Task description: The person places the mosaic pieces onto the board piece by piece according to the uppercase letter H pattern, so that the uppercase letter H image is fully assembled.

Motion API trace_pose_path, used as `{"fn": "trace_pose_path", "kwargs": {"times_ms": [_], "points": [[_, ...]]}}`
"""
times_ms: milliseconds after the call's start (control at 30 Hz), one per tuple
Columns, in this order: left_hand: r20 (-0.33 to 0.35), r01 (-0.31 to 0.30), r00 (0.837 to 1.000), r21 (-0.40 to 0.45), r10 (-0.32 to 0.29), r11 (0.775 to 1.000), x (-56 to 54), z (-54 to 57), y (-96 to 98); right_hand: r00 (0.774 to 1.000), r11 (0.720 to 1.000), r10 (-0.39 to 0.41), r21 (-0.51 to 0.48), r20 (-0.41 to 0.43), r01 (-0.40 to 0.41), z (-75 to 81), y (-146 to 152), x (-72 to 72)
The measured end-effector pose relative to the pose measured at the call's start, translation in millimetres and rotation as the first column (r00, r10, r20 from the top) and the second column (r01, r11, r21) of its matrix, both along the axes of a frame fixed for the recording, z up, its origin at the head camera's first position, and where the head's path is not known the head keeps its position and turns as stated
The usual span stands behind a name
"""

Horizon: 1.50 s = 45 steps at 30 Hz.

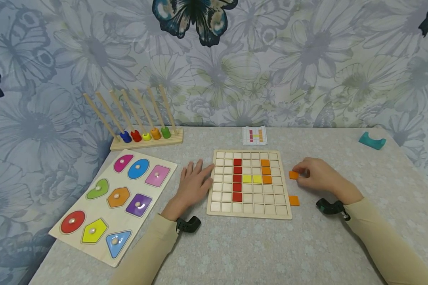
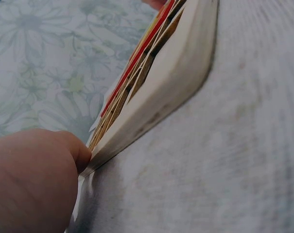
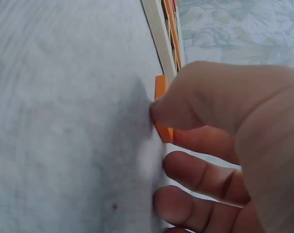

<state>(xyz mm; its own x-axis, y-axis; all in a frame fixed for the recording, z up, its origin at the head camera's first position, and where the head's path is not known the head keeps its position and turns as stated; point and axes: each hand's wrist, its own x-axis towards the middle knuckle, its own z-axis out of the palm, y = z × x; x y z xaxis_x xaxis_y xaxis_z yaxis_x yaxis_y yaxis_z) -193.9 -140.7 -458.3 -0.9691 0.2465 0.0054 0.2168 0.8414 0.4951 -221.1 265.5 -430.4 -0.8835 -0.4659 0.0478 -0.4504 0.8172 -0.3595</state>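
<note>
A wooden grid board (image 1: 249, 216) lies flat on the table. In it stand a column of several red tiles (image 1: 237, 179), two yellow tiles (image 1: 252, 179) and three orange tiles (image 1: 266, 171). My left hand (image 1: 193, 185) touches the board's left edge, fingers spread and fairly straight. Right of the board, my right hand (image 1: 319, 177) pinches an orange tile (image 3: 161, 86) between thumb and forefinger, just off the board's side. A loose orange tile (image 1: 294, 200) lies by the board's lower right edge.
A small pattern card (image 1: 255, 135) lies behind the board. At left are a shape puzzle board (image 1: 135, 225) with knobbed pieces and a peg stand (image 1: 146, 145) with coloured beads. A teal curved piece (image 1: 372, 141) sits at the far right.
</note>
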Motion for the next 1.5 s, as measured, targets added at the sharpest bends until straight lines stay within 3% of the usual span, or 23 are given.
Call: {"fn": "trace_pose_path", "kwargs": {"times_ms": [633, 1133, 1500], "points": [[-0.002, 0.004, 1.000, 0.000, -0.004, 1.000, 0.5, -0.5, 1.6, 0.998, 0.997, 0.018, -0.069, -0.055, -0.022, -8.1, 8.1, 2.6], [-0.016, 0.002, 1.000, 0.006, -0.002, 1.000, 0.7, -0.7, 1.3, 0.999, 0.998, -0.034, -0.054, 0.026, 0.035, -2.0, 6.9, -0.7], [-0.019, 0.005, 1.000, 0.005, -0.005, 1.000, 1.1, -0.2, 0.1, 0.998, 0.998, -0.045, -0.044, 0.034, 0.047, -1.9, 4.1, -1.5]]}}
